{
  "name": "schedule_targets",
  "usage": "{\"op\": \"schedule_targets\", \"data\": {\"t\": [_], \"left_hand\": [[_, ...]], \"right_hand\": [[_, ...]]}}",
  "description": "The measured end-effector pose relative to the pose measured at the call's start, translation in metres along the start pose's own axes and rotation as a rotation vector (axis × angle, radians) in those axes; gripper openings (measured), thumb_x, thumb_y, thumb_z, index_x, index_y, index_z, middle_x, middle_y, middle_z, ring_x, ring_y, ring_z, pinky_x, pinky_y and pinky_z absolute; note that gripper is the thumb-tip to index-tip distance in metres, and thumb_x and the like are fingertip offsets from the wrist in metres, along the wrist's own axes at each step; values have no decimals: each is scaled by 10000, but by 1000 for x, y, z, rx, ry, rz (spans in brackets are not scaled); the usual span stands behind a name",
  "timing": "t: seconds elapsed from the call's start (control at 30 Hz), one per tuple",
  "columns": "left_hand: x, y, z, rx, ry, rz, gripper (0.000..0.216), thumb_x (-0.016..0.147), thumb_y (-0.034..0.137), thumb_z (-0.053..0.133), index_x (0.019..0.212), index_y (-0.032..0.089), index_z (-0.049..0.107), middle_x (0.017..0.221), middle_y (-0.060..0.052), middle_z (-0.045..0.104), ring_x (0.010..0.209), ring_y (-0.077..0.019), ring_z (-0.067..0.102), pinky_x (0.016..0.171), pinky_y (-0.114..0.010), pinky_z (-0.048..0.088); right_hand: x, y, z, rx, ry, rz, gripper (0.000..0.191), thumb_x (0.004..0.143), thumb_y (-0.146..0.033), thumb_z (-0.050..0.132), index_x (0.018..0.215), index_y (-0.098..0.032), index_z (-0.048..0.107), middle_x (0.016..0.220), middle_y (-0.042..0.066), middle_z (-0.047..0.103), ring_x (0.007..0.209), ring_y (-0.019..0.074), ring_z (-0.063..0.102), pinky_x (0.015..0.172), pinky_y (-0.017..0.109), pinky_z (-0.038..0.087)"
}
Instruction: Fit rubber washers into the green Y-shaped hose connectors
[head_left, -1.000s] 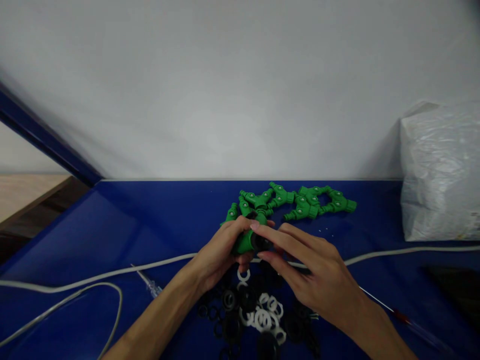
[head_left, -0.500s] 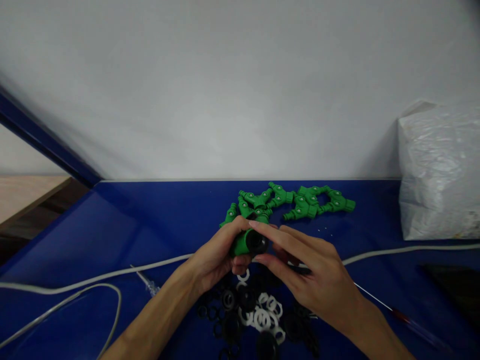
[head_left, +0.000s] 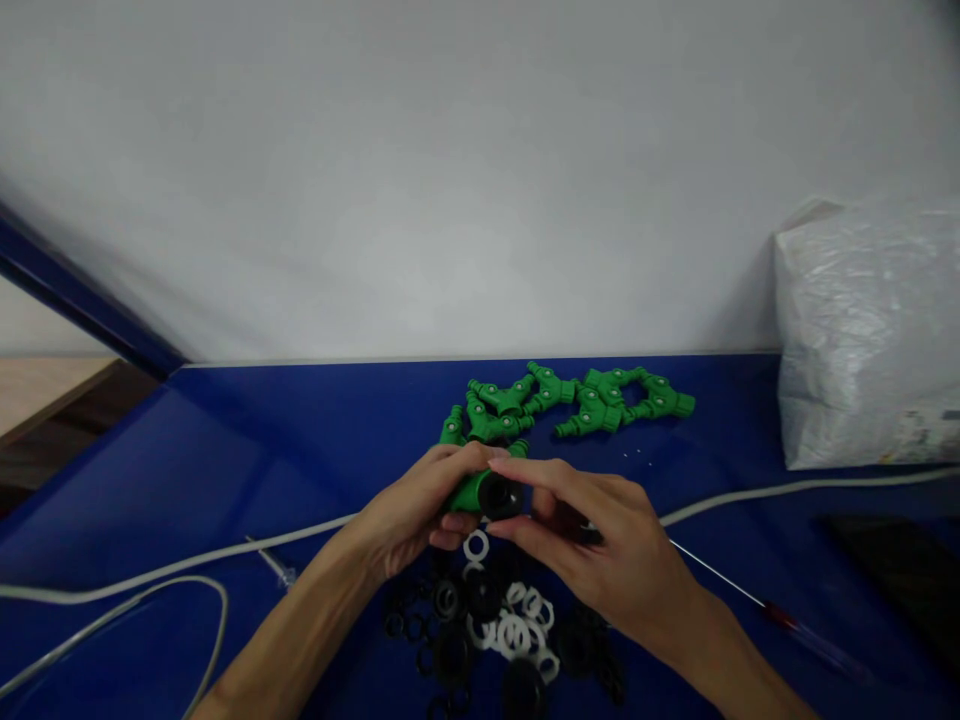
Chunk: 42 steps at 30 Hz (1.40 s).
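My left hand is closed around a green plastic hose connector, partly hidden by the fingers. On the end facing me sits a black ring-shaped cap with a dark hole in its middle. My right hand pinches this cap's rim between thumb and forefinger. Below the hands lie loose white plastic rings and black rings in a pile. Behind them several green Y-shaped hose connectors rest on the blue table.
A white cable crosses the blue tabletop behind my forearms. A screwdriver lies at the right, near a dark flat object. A plastic-wrapped white package stands at the back right. A thin pointed tool lies left.
The view has shifted slightly, so most things sit a little further left. Both hands keep their hold on the green connector and its black cap, now turned a little more toward me.
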<state>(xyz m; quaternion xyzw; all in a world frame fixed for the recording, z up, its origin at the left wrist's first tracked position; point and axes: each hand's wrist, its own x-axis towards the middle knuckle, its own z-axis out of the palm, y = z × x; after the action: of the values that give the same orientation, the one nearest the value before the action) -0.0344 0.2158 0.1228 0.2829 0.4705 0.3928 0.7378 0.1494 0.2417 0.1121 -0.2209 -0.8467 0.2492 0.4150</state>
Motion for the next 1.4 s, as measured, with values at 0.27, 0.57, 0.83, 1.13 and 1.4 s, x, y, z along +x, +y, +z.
{"op": "schedule_targets", "data": {"t": [0.27,0.57,0.83,1.13,1.4], "left_hand": [[2,-4,-1,-13,2,21,324,832,444,705,896,127,721,633,35,485,417,5,288,338,-78,188],[9,-10,6,-69,88,118,381,837,431,709,1061,126,755,605,52,457,422,-13,294,346,-99,234],[9,-12,10,-40,150,210,431,820,464,726,1079,119,750,562,63,443,415,-28,295,349,-123,267],[10,-13,14,1,200,268,441,816,499,720,1041,121,746,532,67,447,394,-35,323,353,-142,282],[13,-18,13,56,269,375,362,849,491,697,914,135,693,505,76,446,371,-37,359,365,-154,311]], "right_hand": [[-1,-1,3,-44,82,-58,227,947,-307,698,1144,-198,675,646,-64,617,472,90,495,505,225,479],[-1,-2,10,-91,137,35,220,956,-317,679,1088,-141,674,579,-93,449,449,82,459,441,212,396],[-4,-2,13,-182,147,35,215,999,-340,613,1104,-152,623,563,-102,462,429,82,443,459,214,404],[-5,-1,14,-238,153,2,222,1011,-314,603,1147,-138,609,557,-93,527,422,79,487,492,223,421],[-6,0,14,-237,138,19,229,1009,-305,607,1155,-129,598,554,-109,478,414,77,470,495,224,410]]}}
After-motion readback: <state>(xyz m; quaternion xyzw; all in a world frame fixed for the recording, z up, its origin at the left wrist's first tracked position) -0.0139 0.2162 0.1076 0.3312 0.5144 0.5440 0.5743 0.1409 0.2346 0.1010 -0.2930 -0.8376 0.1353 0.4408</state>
